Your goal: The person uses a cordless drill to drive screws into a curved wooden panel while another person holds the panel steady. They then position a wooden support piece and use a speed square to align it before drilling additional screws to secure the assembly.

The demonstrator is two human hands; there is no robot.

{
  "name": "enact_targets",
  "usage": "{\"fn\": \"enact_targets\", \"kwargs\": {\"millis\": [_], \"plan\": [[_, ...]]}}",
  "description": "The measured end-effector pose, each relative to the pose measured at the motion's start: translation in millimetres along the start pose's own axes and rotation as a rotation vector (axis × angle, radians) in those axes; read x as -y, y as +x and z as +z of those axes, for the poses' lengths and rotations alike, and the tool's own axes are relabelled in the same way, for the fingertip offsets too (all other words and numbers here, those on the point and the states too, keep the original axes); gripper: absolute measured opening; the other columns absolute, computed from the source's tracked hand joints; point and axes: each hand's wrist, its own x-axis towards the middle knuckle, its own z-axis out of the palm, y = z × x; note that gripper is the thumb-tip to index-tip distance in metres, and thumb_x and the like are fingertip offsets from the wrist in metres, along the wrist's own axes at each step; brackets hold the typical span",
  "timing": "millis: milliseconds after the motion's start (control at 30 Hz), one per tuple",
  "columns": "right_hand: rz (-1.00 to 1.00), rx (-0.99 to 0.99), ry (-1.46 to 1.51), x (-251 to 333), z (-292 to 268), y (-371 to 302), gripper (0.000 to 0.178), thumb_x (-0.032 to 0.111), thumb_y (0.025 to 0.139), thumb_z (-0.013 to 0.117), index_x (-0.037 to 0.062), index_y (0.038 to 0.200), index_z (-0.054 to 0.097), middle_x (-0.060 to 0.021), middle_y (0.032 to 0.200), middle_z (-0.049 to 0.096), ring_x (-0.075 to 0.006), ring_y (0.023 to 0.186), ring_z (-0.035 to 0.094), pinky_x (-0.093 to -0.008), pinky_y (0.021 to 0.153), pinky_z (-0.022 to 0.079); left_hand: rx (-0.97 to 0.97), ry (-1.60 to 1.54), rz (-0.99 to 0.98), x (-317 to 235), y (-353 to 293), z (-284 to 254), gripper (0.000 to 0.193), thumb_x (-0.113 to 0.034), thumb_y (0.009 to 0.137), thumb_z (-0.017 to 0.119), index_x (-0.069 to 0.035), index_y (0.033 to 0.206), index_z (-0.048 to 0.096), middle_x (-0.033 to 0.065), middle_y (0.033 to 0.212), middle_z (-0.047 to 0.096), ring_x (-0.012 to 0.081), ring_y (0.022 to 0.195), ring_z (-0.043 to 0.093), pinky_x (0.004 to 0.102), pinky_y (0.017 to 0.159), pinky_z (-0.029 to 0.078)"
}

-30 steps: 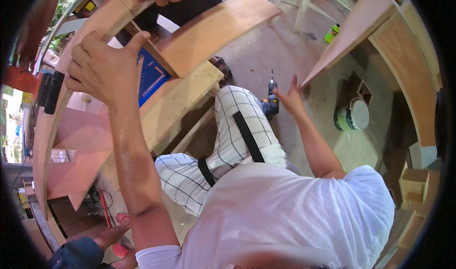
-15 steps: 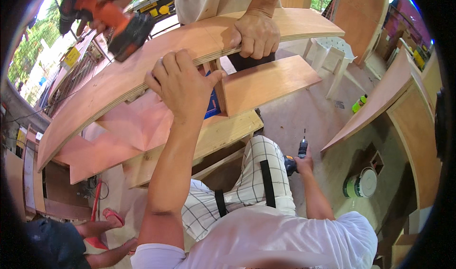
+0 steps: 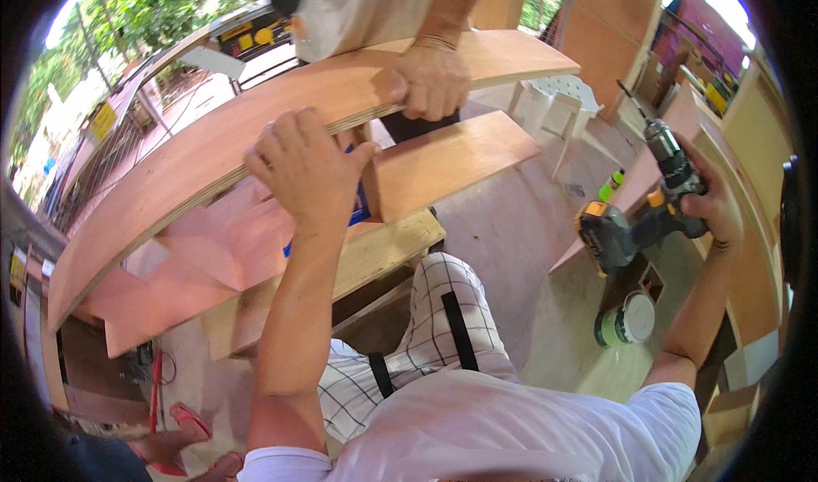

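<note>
My left hand is closed over the near edge of a long curved plywood panel, its thumb beside a short upright wood piece under the panel. Off to the right, my right hand grips a black and yellow cordless drill by its handle, with the bit pointing up and away. A co-worker's hand presses on the panel across from me. Below the panel, a flat plywood board extends to the right from the upright piece.
A thick wooden plank lies before my knees. Beyond stands a white plastic stool. Curved plywood pieces line the right side, near a bucket and a green bottle. Another person's sandaled foot is at lower left.
My right hand has lifted the cordless drill from beside my knee up to the right. The co-worker's orange drill has left the view at upper left. My left hand stays on the panel.
</note>
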Motion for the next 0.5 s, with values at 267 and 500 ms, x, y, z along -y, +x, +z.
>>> {"fn": "enact_targets", "kwargs": {"millis": [267, 500], "plan": [[-0.362, 0.111, -0.239, 81.4, 4.8, 24.8, 0.127, 0.065, 0.057, 0.088, -0.0047, 0.154, 0.045, -0.0185, 0.148, 0.056, -0.0256, 0.133, 0.057, -0.0362, 0.112, 0.041, 0.007, -0.070, 0.003, 7.6, -2.5, -3.8, 0.075, -0.052, 0.054, 0.093, -0.010, 0.106, 0.061, 0.0071, 0.106, 0.057, 0.0297, 0.108, 0.052, 0.0494, 0.094, 0.034], [-0.696, 0.299, -0.159, 182.6, 86.9, 62.4, 0.136, 0.071, 0.051, 0.094, -0.0055, 0.152, 0.046, -0.0199, 0.148, 0.057, -0.0266, 0.134, 0.058, -0.0377, 0.113, 0.044, -0.011, -0.120, -0.011, 6.9, -3.9, -3.9, 0.075, -0.053, 0.055, 0.093, -0.008, 0.105, 0.060, 0.0089, 0.108, 0.056, 0.0310, 0.111, 0.050, 0.0519, 0.100, 0.034]]}}
